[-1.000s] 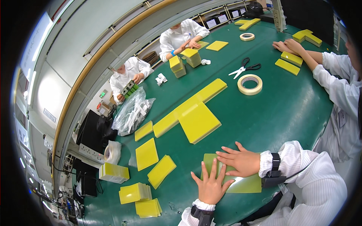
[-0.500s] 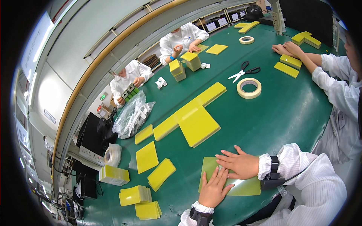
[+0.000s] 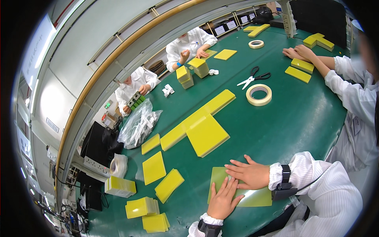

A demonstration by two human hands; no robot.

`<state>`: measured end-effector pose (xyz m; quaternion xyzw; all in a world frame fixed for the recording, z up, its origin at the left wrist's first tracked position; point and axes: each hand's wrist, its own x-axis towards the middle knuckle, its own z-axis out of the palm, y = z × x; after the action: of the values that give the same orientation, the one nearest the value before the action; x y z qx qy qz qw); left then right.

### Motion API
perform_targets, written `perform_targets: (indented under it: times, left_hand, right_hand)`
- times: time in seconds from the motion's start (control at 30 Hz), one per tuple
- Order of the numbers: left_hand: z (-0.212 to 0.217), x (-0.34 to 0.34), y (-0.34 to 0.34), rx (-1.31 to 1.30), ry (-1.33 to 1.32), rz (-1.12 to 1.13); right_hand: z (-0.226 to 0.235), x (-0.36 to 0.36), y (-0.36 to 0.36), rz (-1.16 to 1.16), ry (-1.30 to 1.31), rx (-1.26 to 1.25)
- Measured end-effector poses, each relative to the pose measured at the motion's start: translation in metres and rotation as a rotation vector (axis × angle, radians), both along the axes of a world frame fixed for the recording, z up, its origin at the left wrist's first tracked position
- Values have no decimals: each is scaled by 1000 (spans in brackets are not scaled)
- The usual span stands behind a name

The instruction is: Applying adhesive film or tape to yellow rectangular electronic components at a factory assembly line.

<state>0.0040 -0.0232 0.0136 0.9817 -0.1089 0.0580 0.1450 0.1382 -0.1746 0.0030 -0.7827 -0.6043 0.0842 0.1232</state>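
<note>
A thin, translucent yellow-green sheet (image 3: 256,198) lies on the green tabletop right in front of me. My left hand (image 3: 222,200) rests flat on its left part, fingers spread. From the right, my right hand (image 3: 248,173) lies across the sheet's upper part, also with fingers outstretched. The fingertips of both hands meet near the sheet's upper left, hiding what is beneath them. Beyond the hands sits a stack of square yellow sheets (image 3: 208,135), touching a long row of narrow yellow strips (image 3: 197,118).
Left of my hands are more yellow stacks (image 3: 154,168) and a wrapped yellow block (image 3: 120,186). Farther off lie a tape roll (image 3: 259,95), scissors (image 3: 252,78) and a clear plastic bag (image 3: 140,124). Co-workers sit at the far side and at the right (image 3: 351,79).
Both hands stay pressed on the sheet in nearly the same place. The whole view has shifted very slightly; nothing has been picked up or let go.
</note>
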Motion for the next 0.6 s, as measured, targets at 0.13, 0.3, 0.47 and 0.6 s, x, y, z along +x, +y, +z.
perform_targets:
  times: [0.13,0.3,0.47,0.6]
  left_hand:
    - [0,0,0,-4,8,-1]
    - [-3,0,1,-14,10,0]
    - [-3,-1,2,-18,24,2]
    - [-3,0,2,-22,27,1]
  right_hand:
    - [1,0,0,-1,17,-21]
    - [1,0,0,-2,15,-20]
    - [-2,0,0,5,20,-3]
    - [1,0,0,8,13,-19]
